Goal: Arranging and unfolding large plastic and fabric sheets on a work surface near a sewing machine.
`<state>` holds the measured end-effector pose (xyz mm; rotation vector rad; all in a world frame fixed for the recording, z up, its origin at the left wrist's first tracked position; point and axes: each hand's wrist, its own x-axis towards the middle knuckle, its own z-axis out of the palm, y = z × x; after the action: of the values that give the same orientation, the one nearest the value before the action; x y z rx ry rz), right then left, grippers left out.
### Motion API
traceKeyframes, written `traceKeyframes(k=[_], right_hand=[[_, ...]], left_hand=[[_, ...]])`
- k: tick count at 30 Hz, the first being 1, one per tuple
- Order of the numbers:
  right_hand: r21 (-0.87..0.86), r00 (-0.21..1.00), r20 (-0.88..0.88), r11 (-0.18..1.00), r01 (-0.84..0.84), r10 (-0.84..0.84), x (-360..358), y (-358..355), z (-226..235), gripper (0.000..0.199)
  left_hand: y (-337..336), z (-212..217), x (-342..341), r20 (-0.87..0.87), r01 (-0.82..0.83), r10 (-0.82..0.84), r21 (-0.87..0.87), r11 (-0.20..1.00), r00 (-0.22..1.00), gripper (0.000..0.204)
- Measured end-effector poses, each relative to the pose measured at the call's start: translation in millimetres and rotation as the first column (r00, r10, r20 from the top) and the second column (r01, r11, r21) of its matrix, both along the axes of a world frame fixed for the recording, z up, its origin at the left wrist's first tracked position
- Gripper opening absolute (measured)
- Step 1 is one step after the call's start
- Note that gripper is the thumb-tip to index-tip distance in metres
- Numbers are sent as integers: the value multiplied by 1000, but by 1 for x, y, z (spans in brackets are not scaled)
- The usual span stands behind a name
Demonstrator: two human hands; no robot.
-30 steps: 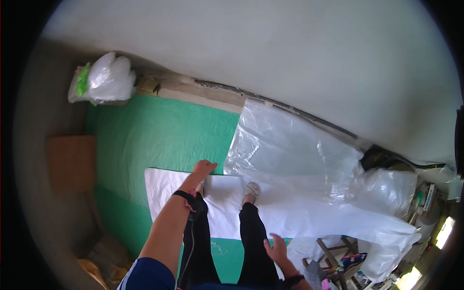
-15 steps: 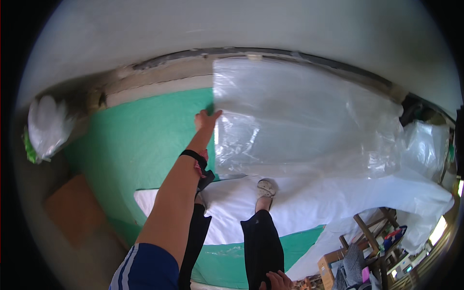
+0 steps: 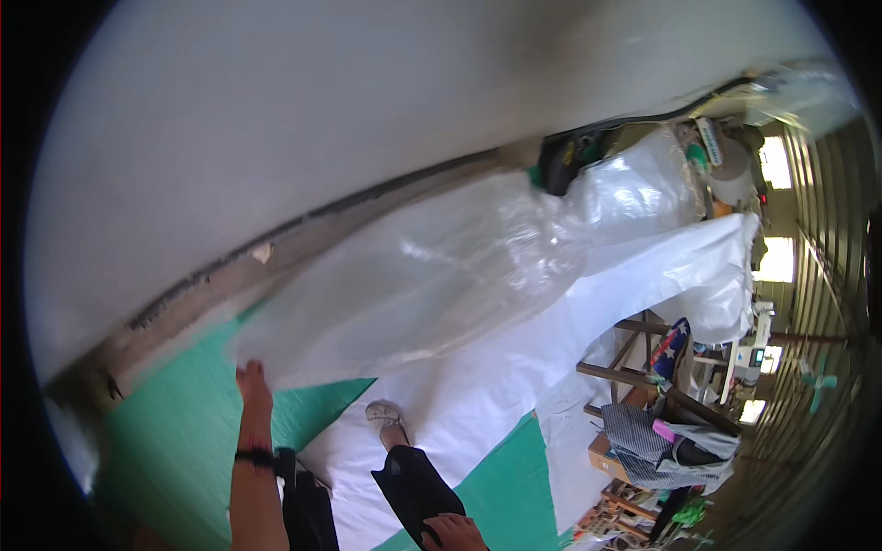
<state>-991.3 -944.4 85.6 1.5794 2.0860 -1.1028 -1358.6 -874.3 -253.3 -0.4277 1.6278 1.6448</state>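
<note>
My left hand (image 3: pixel 252 382), with a black band on its wrist, reaches forward and grips the near corner of a large clear plastic sheet (image 3: pixel 441 275). The sheet is spread along the foot of a pale wall (image 3: pixel 276 138). It lies over a white sheet (image 3: pixel 514 376), which covers part of a green mat (image 3: pixel 175 432). My right hand (image 3: pixel 453 533) rests low on my leg in black trousers (image 3: pixel 413 482), its fingers loosely spread. My foot in a light shoe (image 3: pixel 383 415) stands on the white sheet.
At the right stands wooden furniture (image 3: pixel 657 363) draped with striped and patterned cloths. More crumpled clear plastic (image 3: pixel 643 179) and a dark object lie at the far end by the wall. Bright windows show at the far right.
The view has swung right and tilted. My left hand stays at the plastic sheet's edge, now lower left in the picture. The white bag and the cardboard at the left are out of view.
</note>
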Motion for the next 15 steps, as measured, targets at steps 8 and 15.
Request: traceKeyframes(k=[8,15], right_hand=[[19,999,13,999,-33,33,14,-53,0,27],[-284,939,-244,944,170,-242,-45,-67,59,41]], left_hand=[[-41,333,-14,297,182,-257,257,949,920,44],[-116,513,-72,-9,292,-293,99,951,956,42]])
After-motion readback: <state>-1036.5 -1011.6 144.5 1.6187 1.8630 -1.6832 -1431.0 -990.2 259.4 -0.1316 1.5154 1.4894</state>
